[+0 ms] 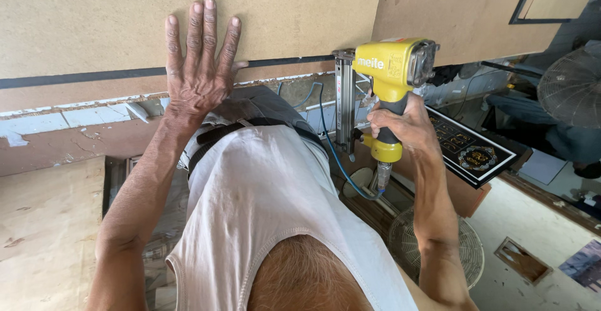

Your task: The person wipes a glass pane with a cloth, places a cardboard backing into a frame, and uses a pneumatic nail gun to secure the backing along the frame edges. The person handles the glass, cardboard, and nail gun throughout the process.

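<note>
My left hand (pixel 200 67) lies flat with fingers spread on a tan fibreboard panel (pixel 94 16), pressing near its black-edged lower rim. My right hand (pixel 400 126) grips the black handle of a yellow pneumatic nail gun (pixel 391 73). The gun's metal magazine (pixel 344 98) stands upright against the edge of the panel. A blue air hose (pixel 332 154) hangs from the gun's base. My white sleeveless shirt fills the middle of the view.
A second board (pixel 463 10) sits to the right of the first. A black framed plaque with gold ornament (pixel 469 151) lies on the right. A round fan (pixel 573 88) stands at far right, another fan guard (pixel 469 248) below. Plywood (pixel 44 236) lies at left.
</note>
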